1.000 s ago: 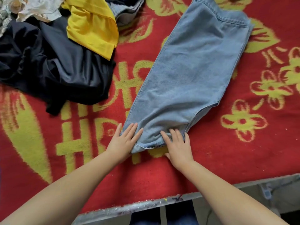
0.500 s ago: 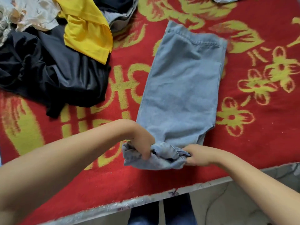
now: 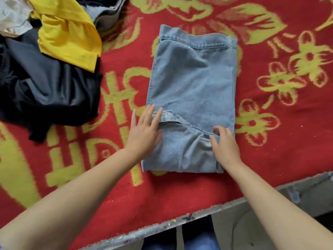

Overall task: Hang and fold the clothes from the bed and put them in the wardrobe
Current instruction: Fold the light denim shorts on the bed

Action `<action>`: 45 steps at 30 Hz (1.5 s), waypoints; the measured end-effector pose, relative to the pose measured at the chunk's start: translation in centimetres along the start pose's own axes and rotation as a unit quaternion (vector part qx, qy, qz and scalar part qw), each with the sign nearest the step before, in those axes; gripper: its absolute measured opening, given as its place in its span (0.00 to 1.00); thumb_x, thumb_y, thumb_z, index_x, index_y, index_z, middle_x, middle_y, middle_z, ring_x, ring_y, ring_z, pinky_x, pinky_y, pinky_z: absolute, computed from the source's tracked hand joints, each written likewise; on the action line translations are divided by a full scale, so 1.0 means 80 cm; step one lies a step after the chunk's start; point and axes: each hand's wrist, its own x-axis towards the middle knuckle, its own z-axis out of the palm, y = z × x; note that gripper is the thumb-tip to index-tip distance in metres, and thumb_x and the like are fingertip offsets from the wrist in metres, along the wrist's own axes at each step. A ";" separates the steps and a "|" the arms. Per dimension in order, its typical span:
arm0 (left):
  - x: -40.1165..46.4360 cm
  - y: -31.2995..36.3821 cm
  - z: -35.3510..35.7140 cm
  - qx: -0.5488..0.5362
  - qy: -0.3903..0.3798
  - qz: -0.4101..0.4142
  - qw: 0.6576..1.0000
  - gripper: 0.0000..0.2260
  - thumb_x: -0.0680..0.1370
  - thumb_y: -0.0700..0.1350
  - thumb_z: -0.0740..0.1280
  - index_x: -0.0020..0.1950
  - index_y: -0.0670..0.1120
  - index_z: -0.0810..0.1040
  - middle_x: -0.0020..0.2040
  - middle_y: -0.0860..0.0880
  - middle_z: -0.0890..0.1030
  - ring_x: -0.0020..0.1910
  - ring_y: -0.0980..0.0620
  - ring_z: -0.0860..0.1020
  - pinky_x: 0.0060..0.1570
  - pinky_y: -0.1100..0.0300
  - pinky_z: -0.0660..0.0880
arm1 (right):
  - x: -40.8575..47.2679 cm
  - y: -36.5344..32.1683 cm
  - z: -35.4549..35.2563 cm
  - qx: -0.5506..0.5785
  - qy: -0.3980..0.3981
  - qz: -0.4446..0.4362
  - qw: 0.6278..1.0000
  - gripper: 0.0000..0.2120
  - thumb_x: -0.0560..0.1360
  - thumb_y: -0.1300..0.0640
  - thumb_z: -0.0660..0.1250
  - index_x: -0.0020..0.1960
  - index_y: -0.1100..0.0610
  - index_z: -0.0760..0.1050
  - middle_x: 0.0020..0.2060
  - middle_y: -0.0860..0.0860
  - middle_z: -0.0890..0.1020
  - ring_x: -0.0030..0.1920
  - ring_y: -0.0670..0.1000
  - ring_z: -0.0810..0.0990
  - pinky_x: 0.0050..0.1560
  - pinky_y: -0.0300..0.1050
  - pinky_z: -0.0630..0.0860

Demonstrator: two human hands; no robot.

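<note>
A pair of light blue jeans (image 3: 194, 83) lies folded into a rectangle on the red and yellow bedspread (image 3: 270, 141). Its near end is doubled over onto the rest, with the hem edge running across the middle. My left hand (image 3: 144, 130) lies flat with straight fingers on the left side of that folded flap. My right hand (image 3: 225, 143) presses on the flap's right side, fingers slightly bent on the cloth.
A heap of clothes sits at the back left: a black garment (image 3: 45, 83), a yellow one (image 3: 68, 33), a pale one (image 3: 12, 17) and grey-blue fabric (image 3: 106, 13). The bed's near edge (image 3: 180, 219) runs across the bottom, with floor and my legs below it.
Both hands gripped the jeans' near end, lifted it and folded it away from me over the rest. Now they lie flat on the folded flap, and the jeans are shorter.
</note>
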 end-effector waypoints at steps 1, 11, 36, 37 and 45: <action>-0.022 0.012 0.005 -0.006 0.044 0.077 0.996 0.31 0.75 0.51 0.63 0.76 0.44 0.59 0.75 0.39 0.61 0.75 0.43 0.59 0.70 0.34 0.55 | -0.010 -0.004 -0.002 -0.024 0.061 -0.049 0.997 0.18 0.77 0.59 0.65 0.65 0.60 0.71 0.61 0.58 0.75 0.63 0.59 0.72 0.62 0.53 0.68; -0.058 0.023 0.058 0.081 -0.216 0.078 0.970 0.49 0.74 0.59 0.65 0.69 0.56 0.22 0.76 0.39 0.36 0.77 0.43 0.40 0.70 0.36 0.41 | -0.051 0.016 0.037 -0.333 -0.203 -0.259 0.884 0.58 0.66 0.39 0.73 0.75 0.51 0.32 0.76 0.52 0.37 0.77 0.50 0.42 0.69 0.75 0.45; 0.055 0.001 -0.011 -0.532 -0.040 -0.416 0.736 0.14 0.79 0.56 0.63 0.39 0.48 0.76 0.37 0.55 0.79 0.36 0.57 0.75 0.39 0.58 0.72 | 0.076 -0.012 -0.073 -0.011 -0.091 0.089 0.992 0.34 0.75 0.36 0.61 0.71 0.57 0.63 0.63 0.57 0.77 0.61 0.61 0.76 0.56 0.53 0.73; 0.045 0.007 -0.006 -0.534 -0.001 -0.401 0.744 0.15 0.79 0.55 0.62 0.36 0.49 0.73 0.33 0.59 0.75 0.32 0.60 0.72 0.36 0.61 0.69 | 0.068 -0.004 -0.071 -0.002 -0.067 0.106 0.992 0.31 0.75 0.36 0.61 0.66 0.59 0.68 0.58 0.57 0.79 0.58 0.61 0.78 0.52 0.51 0.73; -0.027 0.023 0.018 -0.501 0.060 -0.343 0.793 0.15 0.79 0.53 0.59 0.41 0.43 0.74 0.34 0.51 0.77 0.35 0.57 0.73 0.38 0.54 0.70 | 0.077 0.012 -0.064 0.101 -0.023 0.024 0.994 0.13 0.80 0.53 0.59 0.46 0.61 0.78 0.38 0.56 0.81 0.40 0.56 0.76 0.37 0.47 0.66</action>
